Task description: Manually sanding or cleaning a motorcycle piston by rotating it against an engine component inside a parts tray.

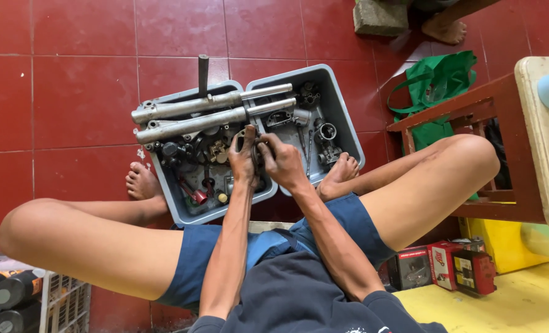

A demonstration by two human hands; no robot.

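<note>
Both hands, left hand [242, 154] and right hand [280, 161], clench one small dark part [256, 148] over two grey trays [342, 117]; fork tubes [206, 114] lie toward eleven o'clock among engine bits.

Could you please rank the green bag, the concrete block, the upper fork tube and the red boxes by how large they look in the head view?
1. upper fork tube, longest by far
2. green bag, partly hidden by the wooden frame
3. concrete block and red boxes: too alike to rank; the boxes lie nearer the camera.
</note>
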